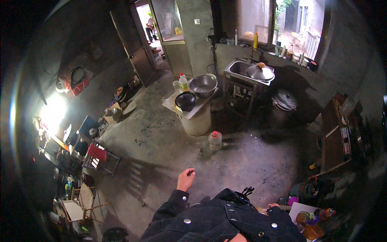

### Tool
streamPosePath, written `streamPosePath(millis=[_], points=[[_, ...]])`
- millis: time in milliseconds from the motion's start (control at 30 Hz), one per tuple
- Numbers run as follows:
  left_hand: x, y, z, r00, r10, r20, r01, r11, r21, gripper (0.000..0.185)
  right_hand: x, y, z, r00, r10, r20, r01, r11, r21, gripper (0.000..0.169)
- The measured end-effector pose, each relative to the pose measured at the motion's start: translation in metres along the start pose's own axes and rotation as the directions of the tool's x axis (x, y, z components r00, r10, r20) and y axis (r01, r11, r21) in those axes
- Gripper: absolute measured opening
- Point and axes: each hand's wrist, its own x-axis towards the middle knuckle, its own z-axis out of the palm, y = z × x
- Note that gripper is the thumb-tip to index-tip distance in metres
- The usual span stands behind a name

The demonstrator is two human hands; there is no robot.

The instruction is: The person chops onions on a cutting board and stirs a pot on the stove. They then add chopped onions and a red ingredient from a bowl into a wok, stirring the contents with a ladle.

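Note:
My left hand [186, 179] hangs in the air over the concrete floor, fingers loosely curled and a gap by the thumb; I see nothing in it. Only a small part of my right hand [273, 205] shows past the dark jacket sleeve, so its grip is hidden. Ahead on the floor stands a clear plastic jug [215, 141] with a red cap. Behind it, a board [193, 112] lies across a pale drum [197, 123]. On this board are a steel basin [203, 84], a dark lidded pot [185, 101] and a red-capped bottle [183, 82].
At the back, a steel sink [239, 68] holds a large lid [260, 73]. A wooden cabinet [332, 136] stands right. Left are a red-topped stool [97, 152], a folding chair [86, 198] and a cardboard box [113, 116]. A person [150, 27] is beyond the doorway.

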Motion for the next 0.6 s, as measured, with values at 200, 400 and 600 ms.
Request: streamPosePath(millis=[200, 400, 600], points=[[-0.005, 0.018, 0.013, 1.0, 0.01, 0.019, -0.01, 1.0, 0.017, 0.024, -0.038, -0.041, -0.02, 0.981, 0.182, -0.065, -0.194, 0.934, -0.301, 0.023], [0.001, 0.023, 0.053, 0.997, 0.058, 0.059, -0.059, 0.998, 0.013, 0.026, -0.07, -0.037, -0.038, 0.957, 0.284, -0.061, -0.284, 0.87, -0.403, 0.029], [0.002, 0.038, 0.082, 0.996, 0.028, 0.083, -0.028, 1.0, 0.005, 0.026, -0.066, 0.002, -0.034, 0.921, 0.39, -0.008, -0.385, 0.904, -0.183, 0.027]])
